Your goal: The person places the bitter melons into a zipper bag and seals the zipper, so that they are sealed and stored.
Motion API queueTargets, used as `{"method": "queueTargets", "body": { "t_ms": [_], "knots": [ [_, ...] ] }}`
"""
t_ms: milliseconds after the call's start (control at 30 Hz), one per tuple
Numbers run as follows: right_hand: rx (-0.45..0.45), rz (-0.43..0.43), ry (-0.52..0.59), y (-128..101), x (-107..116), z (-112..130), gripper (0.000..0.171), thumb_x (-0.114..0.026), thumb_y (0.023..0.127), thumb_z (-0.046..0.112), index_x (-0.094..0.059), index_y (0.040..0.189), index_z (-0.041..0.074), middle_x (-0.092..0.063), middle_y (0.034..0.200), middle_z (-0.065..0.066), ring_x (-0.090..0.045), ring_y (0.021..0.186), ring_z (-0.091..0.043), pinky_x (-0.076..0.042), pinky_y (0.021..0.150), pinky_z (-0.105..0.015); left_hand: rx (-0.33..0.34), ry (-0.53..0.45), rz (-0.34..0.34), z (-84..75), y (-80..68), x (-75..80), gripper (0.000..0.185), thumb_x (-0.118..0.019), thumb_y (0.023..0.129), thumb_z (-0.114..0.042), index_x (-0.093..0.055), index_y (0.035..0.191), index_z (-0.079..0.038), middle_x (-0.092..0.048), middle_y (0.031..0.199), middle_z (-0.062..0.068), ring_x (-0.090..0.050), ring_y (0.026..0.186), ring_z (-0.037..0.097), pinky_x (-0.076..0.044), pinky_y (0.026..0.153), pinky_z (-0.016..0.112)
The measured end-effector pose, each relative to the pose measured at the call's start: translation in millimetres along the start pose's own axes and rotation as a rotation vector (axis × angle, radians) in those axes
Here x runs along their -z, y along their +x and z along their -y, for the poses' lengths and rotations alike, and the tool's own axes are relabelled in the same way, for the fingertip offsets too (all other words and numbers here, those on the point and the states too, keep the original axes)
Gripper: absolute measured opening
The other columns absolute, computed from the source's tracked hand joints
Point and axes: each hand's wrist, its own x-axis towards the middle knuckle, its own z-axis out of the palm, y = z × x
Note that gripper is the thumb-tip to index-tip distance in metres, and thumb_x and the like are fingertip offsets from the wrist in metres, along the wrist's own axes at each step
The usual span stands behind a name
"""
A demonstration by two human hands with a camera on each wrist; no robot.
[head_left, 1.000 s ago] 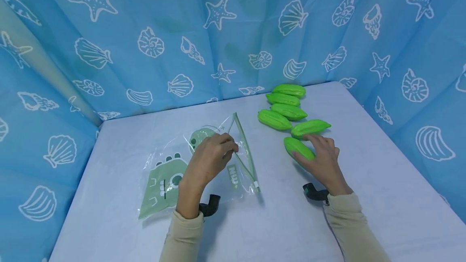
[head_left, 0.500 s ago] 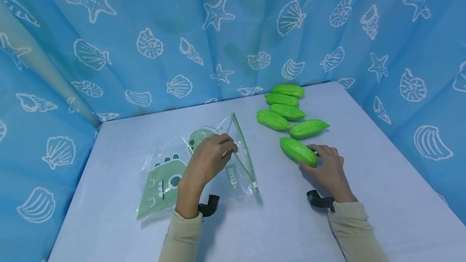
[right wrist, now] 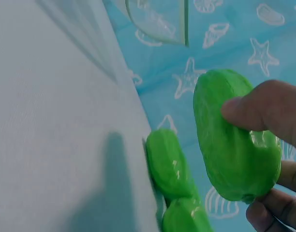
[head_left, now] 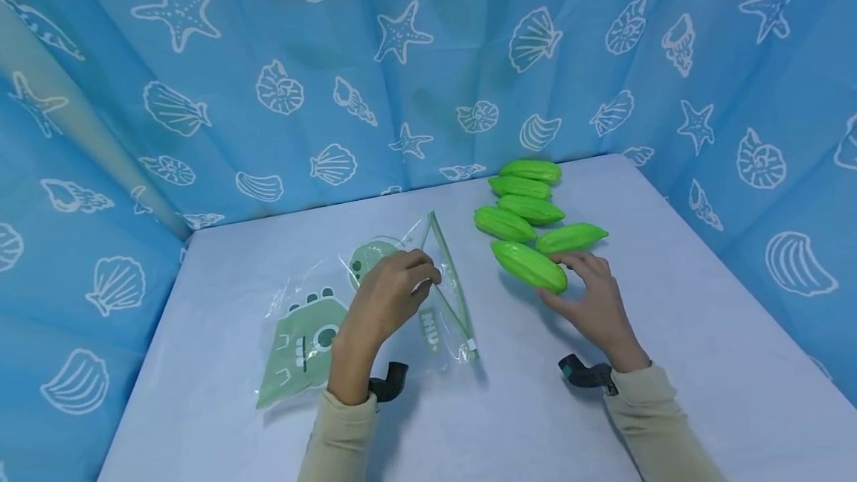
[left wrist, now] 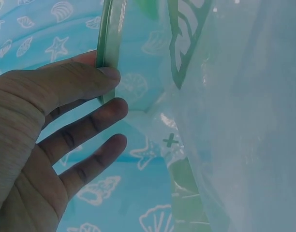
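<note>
Pinching the bag (head_left: pixel 429 329) open with the left hand (head_left: pixel 384 292), gripping one fruit (head_left: pixel 527 265) in the right hand (head_left: pixel 592 300), with five fruits (head_left: pixel 531 209) left and seemingly none bagged.

Softly folded blue seashell-print curtain (head_left: pixel 442 73), white table (head_left: pixel 509 422)

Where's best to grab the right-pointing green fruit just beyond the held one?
Probably across its middle, from above and the right: that fruit is long and rounded, its pointed right end free, with another fruit close by its left end.
</note>
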Motion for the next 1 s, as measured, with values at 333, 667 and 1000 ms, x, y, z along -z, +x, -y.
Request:
{"method": "queueTargets", "body": {
  "t_ms": [333, 667, 1000],
  "knots": [
    [0.074, 0.086, 0.018, 23, -8, 21, 0.053, -0.077, 0.073, 0.034, -0.059, 0.12, 0.014, -0.051, 0.12, -0.005, -0.039, 0.111, -0.026, -0.031, 0.086, -0.048, -0.024, -0.007, -0.019, 3.9, -0.6, 0.3, 0.016, -0.074, 0.075, -0.003, -0.071, 0.086, -0.015, -0.063, 0.092, -0.005, -0.058, 0.084, 0.01, -0.047, 0.073, 0.021],
    [0.119, 0.19, -0.009, 37, -14, 38, 0.052, -0.076, 0.073, 0.036, -0.059, 0.119, 0.017, -0.053, 0.118, -0.002, -0.04, 0.115, -0.027, -0.032, 0.091, -0.051, -0.007, -0.029, -0.001, 3.0, -4.3, -4.6, 0.016, -0.073, 0.077, -0.004, -0.071, 0.088, -0.016, -0.064, 0.095, -0.005, -0.058, 0.086, 0.01, -0.048, 0.075, 0.022],
    [0.193, 0.271, -0.049, 58, -20, 56, 0.053, -0.076, 0.074, 0.035, -0.059, 0.12, 0.017, -0.052, 0.119, -0.003, -0.038, 0.116, -0.028, -0.028, 0.089, -0.056, -0.019, -0.016, -0.011, 7.3, -3.4, -1.7, 0.016, -0.073, 0.077, -0.006, -0.07, 0.089, -0.016, -0.062, 0.095, -0.007, -0.056, 0.087, 0.008, -0.047, 0.075, 0.021]
  ]
}}
